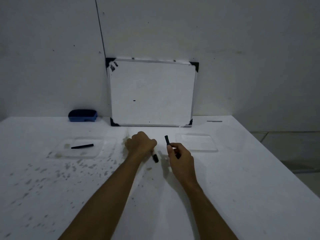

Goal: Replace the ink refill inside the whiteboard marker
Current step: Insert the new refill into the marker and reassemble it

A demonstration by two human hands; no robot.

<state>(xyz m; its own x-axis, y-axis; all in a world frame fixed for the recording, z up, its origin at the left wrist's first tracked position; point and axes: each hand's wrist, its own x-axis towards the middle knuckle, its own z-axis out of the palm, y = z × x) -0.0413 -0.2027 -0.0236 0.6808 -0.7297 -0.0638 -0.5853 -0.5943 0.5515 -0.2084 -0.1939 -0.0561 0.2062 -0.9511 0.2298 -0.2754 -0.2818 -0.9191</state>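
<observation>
My left hand (141, 143) is closed in a fist around the whiteboard marker (155, 157); only the marker's dark lower end sticks out below the fist, pointing toward me. My right hand (179, 157) pinches a thin black stick, the ink refill (167, 140), between thumb and fingers, its free end pointing up and away. The two hands are a short gap apart above the white table. Another black refill stick (82, 146) lies flat in a clear shallow tray (107, 144) to the left.
A small whiteboard (152, 92) leans on the wall at the back of the table. A blue eraser (82, 115) sits at the back left. A second clear tray (197, 142) lies right of my hands. The table's left half carries grey smudges; its right edge (277, 158) runs diagonally.
</observation>
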